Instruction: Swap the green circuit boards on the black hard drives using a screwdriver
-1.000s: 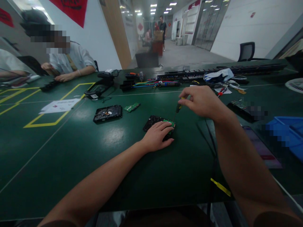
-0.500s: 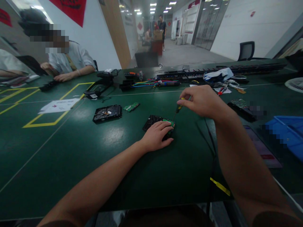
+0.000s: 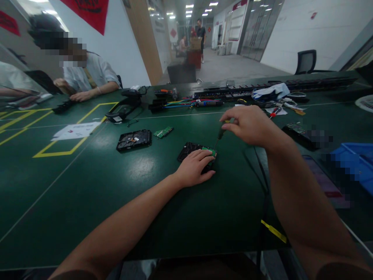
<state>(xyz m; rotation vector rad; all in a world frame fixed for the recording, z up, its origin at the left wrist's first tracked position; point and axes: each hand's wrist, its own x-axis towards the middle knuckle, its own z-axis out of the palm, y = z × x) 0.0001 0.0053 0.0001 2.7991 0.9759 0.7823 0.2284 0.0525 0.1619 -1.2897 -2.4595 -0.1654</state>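
Note:
My left hand lies flat, palm down, on a black hard drive with a green circuit board on top, pinning it to the green table. My right hand is closed round the handle of a small screwdriver with a yellow and black grip. The screwdriver stands nearly upright, its tip down on the green board just beyond my left fingers.
A second hard drive and a loose green board lie to the left. Cables and tools run along the far side. A blue tray sits at the right. A seated person works at the far left.
Both hands stay where they were on the drive and screwdriver. The view has shifted slightly to the left.

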